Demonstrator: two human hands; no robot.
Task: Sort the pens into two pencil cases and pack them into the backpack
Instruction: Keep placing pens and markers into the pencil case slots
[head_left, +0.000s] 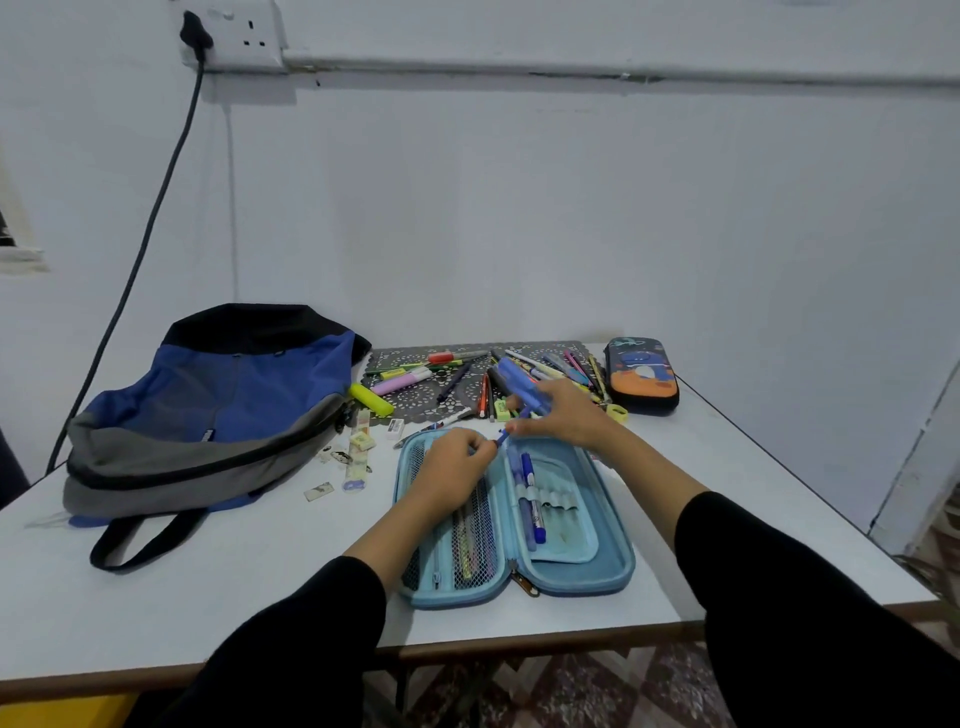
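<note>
One small blue pen (502, 439), pinched by curled fingers of left hand (456, 460) and right hand (563, 418), hangs over the far rim of the open light-blue zip pencil case (623, 566). Sorting underway; next, likely slot it into the elastic loops (551, 501). Loose pens (457, 375) heaped behind; dark cartoon pencil case (641, 376) right, blue-grey fabric backpack (223, 395) left, neither obstructing.
</note>
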